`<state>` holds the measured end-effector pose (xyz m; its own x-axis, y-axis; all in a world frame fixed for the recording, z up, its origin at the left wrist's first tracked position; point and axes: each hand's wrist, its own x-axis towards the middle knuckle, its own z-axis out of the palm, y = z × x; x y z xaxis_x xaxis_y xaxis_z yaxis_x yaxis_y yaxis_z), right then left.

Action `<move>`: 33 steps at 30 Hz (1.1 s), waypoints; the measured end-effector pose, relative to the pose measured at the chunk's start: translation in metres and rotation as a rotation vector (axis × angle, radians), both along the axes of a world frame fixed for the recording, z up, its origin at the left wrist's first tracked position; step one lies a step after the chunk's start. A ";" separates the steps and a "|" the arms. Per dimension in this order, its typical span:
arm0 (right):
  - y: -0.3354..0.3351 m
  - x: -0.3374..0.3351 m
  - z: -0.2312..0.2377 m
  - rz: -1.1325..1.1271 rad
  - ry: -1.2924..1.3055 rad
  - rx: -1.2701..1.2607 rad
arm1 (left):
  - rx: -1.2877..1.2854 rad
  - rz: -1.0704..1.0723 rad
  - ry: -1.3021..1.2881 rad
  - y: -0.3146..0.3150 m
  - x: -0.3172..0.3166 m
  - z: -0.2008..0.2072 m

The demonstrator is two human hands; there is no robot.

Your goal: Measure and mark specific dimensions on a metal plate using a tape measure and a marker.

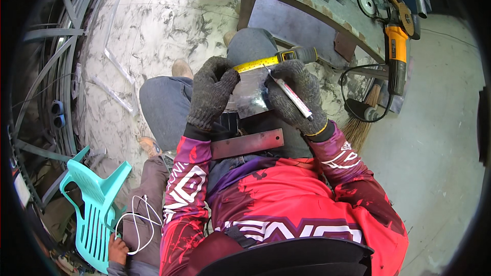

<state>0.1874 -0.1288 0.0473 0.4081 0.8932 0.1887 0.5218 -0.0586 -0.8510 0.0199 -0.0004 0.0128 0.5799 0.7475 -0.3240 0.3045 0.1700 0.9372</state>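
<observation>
Both my hands wear dark grey knit gloves. My left hand (210, 92) is closed in a pinch on the free end of a yellow tape measure (258, 64). The tape runs across to its black and yellow case (299, 54), just beyond my right hand. Gripped by my right hand (300, 89) is a slim white marker pen (292, 95), its tip up at the tape's lower edge. A shiny metal sheet (254, 92) lies under the tape over my lap. Nearer my body rests a flat metal bar (248, 144) with a hole at one end.
A workbench (353, 20) stands ahead to the right, with an orange and black angle grinder (396, 46) and its cord at the edge. Below is a straw broom (360, 122). At left are metal strips (69, 66), a turquoise plastic chair (94, 204) and another person's hand (117, 249) near a white cable.
</observation>
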 end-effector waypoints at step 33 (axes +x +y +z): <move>0.009 0.001 -0.022 0.128 -0.188 0.027 | -0.010 0.025 -0.027 -0.003 0.000 0.002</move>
<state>0.1880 -0.1200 0.0256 0.2474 0.9291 0.2749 0.6732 0.0392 -0.7384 0.0195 -0.0029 0.0152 0.5699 0.7583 -0.3165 0.2751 0.1869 0.9431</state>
